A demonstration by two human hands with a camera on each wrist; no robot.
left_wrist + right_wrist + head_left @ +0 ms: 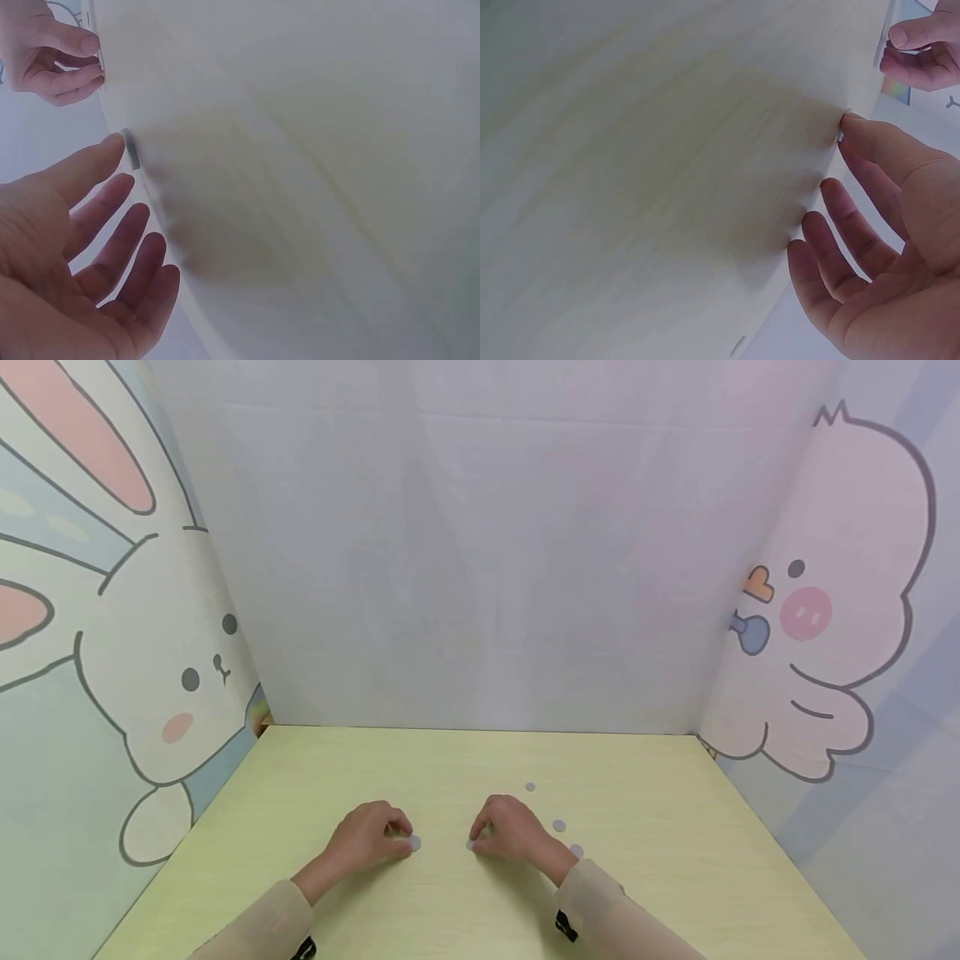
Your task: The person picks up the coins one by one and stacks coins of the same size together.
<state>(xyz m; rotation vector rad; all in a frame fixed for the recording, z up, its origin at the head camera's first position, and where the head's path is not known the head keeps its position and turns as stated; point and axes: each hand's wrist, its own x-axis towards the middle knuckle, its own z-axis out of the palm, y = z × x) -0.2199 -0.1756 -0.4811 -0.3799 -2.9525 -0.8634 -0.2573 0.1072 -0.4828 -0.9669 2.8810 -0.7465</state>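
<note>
My left hand [369, 837] rests low over the table with thumb and forefinger at the edges of a small grey disc [416, 842]. In the left wrist view the disc [131, 149] sits between those fingertips, its face partly hidden; the other fingers are bent and spread. Opposite, my right hand [512, 831] pinches a second grey disc [470, 845] by its edge. Only a sliver of that disc [841, 136] shows between thumb and forefinger in the right wrist view. A gap of bare tabletop separates the hands.
Three more grey discs lie on the pale wooden table [337, 760]: a far disc [530, 787], a middle disc [559, 826] and a near disc [577, 851] beside the right wrist. A plain curtain [480, 568] hangs behind; cartoon-printed cloths flank both sides.
</note>
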